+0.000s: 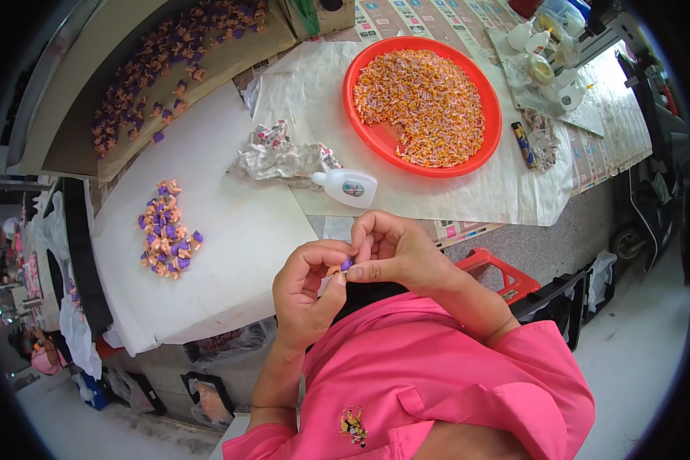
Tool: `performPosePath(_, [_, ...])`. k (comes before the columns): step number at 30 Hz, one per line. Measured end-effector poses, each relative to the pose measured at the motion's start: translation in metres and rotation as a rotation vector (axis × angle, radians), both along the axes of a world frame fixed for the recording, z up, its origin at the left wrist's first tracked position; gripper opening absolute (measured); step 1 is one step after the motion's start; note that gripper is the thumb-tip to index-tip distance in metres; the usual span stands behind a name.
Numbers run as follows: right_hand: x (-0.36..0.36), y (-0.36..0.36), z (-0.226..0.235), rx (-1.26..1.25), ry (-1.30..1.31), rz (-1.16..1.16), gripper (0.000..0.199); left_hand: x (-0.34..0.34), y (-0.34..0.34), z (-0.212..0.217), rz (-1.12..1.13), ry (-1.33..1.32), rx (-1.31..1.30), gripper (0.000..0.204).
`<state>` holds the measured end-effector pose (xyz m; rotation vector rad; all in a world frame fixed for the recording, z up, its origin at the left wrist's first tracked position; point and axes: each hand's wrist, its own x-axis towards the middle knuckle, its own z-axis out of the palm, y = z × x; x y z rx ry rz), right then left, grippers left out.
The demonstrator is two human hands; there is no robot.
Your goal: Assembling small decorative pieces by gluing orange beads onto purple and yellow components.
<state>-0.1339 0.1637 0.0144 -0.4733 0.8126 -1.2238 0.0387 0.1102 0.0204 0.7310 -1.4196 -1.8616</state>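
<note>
The left hand [310, 285] and right hand [402, 253] are pinching a tiny purple-and-peach, plastic-looking piece [346, 264] by a flat white surface's [207, 299] near right corner; it's probably weighing little, feeling stiff, suiting opposed fingertips. Similarly coloured pieces [169, 230] are lying leftward.

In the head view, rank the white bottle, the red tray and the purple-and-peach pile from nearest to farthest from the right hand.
From the right hand:
1. White bottle: just beyond it, slightly left.
2. Red tray: farther out, past the bottle.
3. Purple-and-peach pile: well over to the left.
</note>
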Motion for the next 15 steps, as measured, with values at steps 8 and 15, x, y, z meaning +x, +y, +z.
performPosePath(8, [0.018, 0.000, 0.001, -0.025, -0.046, -0.093, 0.026, 0.012, -0.007, 0.004, 0.018, 0.015, 0.322, 0.022])
performPosePath(15, [0.025, 0.005, 0.005, -0.197, 0.263, -0.162, 0.028, 0.012, -0.005, 0.010, 0.074, 0.066, 0.522, 0.023])
